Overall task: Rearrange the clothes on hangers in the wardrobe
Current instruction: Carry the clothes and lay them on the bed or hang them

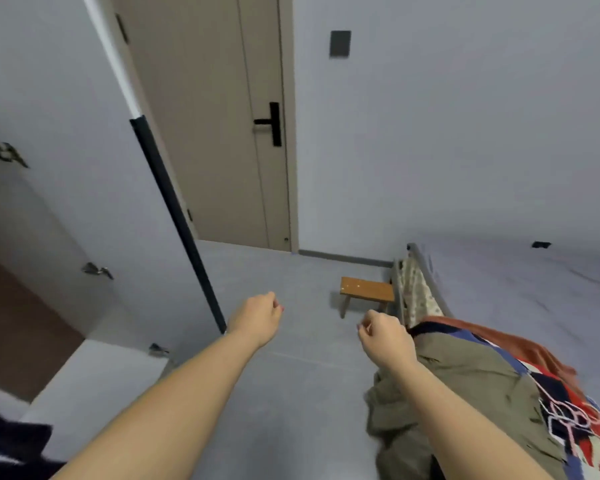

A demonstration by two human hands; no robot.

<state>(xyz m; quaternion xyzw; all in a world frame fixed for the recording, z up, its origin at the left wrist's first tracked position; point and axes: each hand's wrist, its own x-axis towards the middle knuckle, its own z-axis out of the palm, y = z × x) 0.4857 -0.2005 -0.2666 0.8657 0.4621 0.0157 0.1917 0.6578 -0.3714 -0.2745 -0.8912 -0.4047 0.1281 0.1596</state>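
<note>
A crumpled olive-khaki cloth garment point(465, 386) lies heaped at lower right, touching a red, navy and white patterned knit point(575, 420) beside it, well apart from the white hinged wardrobe door point(66, 188) standing open at left.

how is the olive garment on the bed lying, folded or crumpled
Crumpled: the olive garment lies in a wrinkled, shapeless heap on the bed, spilling over its edge, with no neat folds visible.
</note>
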